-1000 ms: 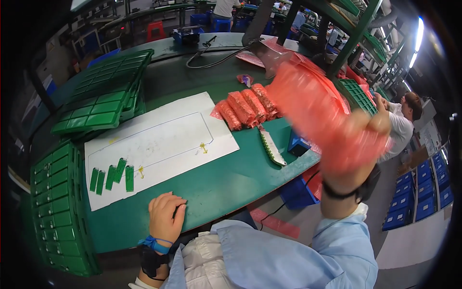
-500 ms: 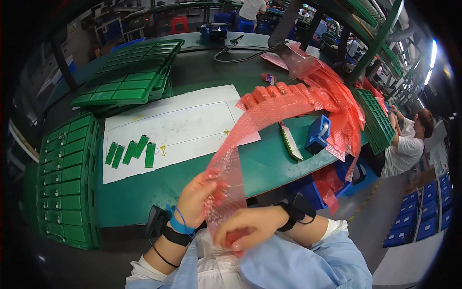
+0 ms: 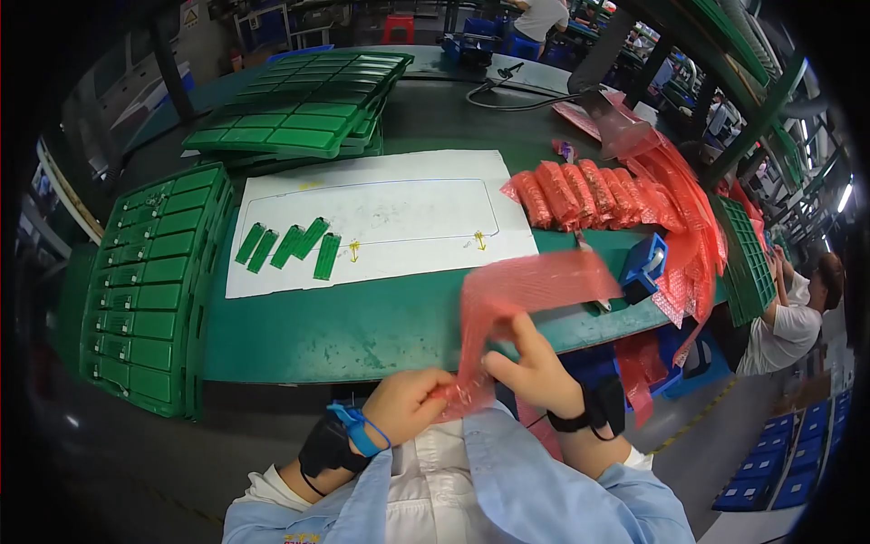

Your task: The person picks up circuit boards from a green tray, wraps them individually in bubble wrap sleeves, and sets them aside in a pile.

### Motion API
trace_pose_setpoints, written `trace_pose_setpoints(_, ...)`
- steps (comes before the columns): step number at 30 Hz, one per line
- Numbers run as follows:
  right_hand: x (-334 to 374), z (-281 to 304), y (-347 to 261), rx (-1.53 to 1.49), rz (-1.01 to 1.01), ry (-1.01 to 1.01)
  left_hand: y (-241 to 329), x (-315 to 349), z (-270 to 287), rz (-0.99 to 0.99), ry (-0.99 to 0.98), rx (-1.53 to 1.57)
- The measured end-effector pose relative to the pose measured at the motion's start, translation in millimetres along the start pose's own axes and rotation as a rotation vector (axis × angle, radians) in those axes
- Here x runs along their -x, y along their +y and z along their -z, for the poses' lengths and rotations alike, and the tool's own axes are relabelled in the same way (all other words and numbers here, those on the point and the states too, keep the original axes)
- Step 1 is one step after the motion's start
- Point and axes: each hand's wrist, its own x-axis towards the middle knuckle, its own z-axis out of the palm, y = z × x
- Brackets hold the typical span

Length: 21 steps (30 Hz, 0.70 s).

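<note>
A long strip of pink-red bubble wrap [image 3: 535, 276] rises from in front of my body, then bends right over the table's near edge. My left hand [image 3: 410, 405], with a blue wrist strap, pinches its lower end; the fingers are closed. Beside the strip, my right hand [image 3: 536, 370] has thumb and forefinger apart, close to its edge; the other fingers are hidden. Under that hand hangs more pink film [image 3: 541, 432]. Several wrapped red bundles [image 3: 580, 195] lie in a row on the table, next to a pile of bubble wrap strips [image 3: 678, 199].
Several narrow green circuit boards [image 3: 288, 247] lie on a white sheet [image 3: 390, 204]. Green trays are stacked at the far left [image 3: 299, 104] and near left [image 3: 149, 299]. A blue tape dispenser [image 3: 645, 267] stands at right, above a blue bin [image 3: 671, 349]. Another person [image 3: 779, 335] sits far right.
My right hand has moved up and right and opened its thumb and forefinger. The strip's far part has swung toward me, uncovering the bundles. My view has shifted, moving the table leftward relative to me.
</note>
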Motion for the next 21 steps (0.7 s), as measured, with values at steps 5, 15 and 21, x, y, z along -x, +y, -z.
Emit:
trace_pose_setpoints(5, -39.9, -15.5, 12.8, -0.281, -0.012, 0.24, -9.4, 12.8, -15.7, -0.034, -0.226, -0.228)
trace_pose_setpoints(15, -90.6, -14.2, 7.0, -0.43, -0.038, 0.522, -169.0, 38.1, -67.5, 0.12, 0.01, -0.482)
trace_pose_setpoints(21, -96.2, -15.2, 20.8, -0.322, 0.084, 0.565, -165.9, 32.7, -59.2, 0.164, -0.064, -0.42)
